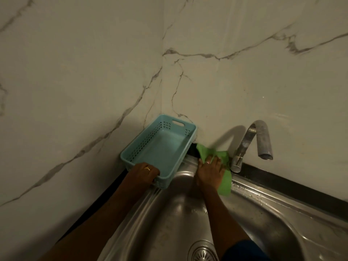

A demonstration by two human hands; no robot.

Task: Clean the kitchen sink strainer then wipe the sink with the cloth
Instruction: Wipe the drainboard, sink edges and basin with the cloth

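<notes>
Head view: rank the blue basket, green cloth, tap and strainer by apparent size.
1. blue basket, clearly largest.
2. tap and green cloth: look alike; the right hand covers part of the cloth, so unranked.
3. strainer, smallest as seen, though the frame edge cuts it off.

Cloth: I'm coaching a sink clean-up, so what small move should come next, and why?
Probably slide the cloth left along the back rim, under the basket. The right hand presses it flat by the tap, while the left hand grips the basket's near end, seemingly tilting it up to bare that corner.
</notes>
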